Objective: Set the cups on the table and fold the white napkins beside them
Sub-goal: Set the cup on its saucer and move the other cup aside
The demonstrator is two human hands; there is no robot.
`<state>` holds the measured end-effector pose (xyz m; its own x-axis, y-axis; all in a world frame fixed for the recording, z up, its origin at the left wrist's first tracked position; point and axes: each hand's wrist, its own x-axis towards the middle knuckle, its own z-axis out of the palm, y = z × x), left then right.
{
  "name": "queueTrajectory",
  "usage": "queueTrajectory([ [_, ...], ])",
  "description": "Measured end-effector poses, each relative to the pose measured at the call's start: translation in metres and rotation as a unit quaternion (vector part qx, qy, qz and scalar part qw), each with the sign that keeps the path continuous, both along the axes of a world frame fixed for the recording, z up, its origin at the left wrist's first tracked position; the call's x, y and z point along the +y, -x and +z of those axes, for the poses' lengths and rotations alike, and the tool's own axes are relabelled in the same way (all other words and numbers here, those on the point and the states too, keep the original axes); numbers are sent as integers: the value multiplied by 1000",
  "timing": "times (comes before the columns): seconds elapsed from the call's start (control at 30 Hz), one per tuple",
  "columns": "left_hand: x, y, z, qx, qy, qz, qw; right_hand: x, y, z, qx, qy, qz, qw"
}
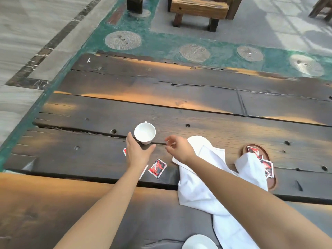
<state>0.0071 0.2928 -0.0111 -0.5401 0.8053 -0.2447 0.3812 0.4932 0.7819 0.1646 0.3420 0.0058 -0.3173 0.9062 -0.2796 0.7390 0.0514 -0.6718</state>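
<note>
Seeing as the cup (144, 133) was set upright on the table (197, 108), left hand (138, 151) open beside it, right hand (179, 146) loosely curled and empty, the rumpled napkin (197, 186) probably needed flattening before being folded.

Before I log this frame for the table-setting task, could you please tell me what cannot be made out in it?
Head view:
- White plate: mostly covered by the napkin and right hand.
- Second plate: cut off by the bottom edge.
- Red packets: print too small; one partly under the left hand.
- Wooden tray: partly hidden by another napkin.
</note>
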Motion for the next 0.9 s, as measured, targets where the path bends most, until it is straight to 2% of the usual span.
queueTrajectory([
  [0.27,42,-16,-35,-3,-45,88,995,65,44,-27,-7,-10,-13,1000],
  [0.53,52,-14,-58,-11,-60,98,993,102,72,-43,-6,-29,83,996],
  [0.77,57,-12,-64,-35,-69,93,993,108,72,-52,-10,-23,104,994],
  [0.9,57,-8,-61,-1,-40,52,998,102,66,-56,-26,-20,107,994],
])
